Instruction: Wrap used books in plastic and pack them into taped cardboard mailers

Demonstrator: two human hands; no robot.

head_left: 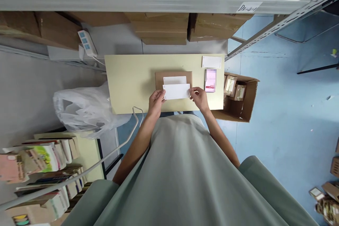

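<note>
A white paper slip (pixel 176 91) is stretched between my two hands, over the near part of a small brown cardboard box (pixel 173 74). My left hand (pixel 156 102) pinches its left edge, and my right hand (pixel 199 98) grips the right edge with closed fingers. Behind the slip, a second white rectangle (pixel 174 80), like a label, lies on the box top. The box rests on a pale yellow table (pixel 129 81). Right of my right hand lies a phone (pixel 210 80) with a lit screen, and beyond it another white slip (pixel 211 62).
An open carton (pixel 247 107) with several small taped boxes stands at the table's right. On the left are a white plastic bag (pixel 82 107), a power strip (pixel 87 43), a grey cable (pixel 113 151) and stacked books (pixel 53 155). A metal shelf (pixel 169 1) crosses the far side.
</note>
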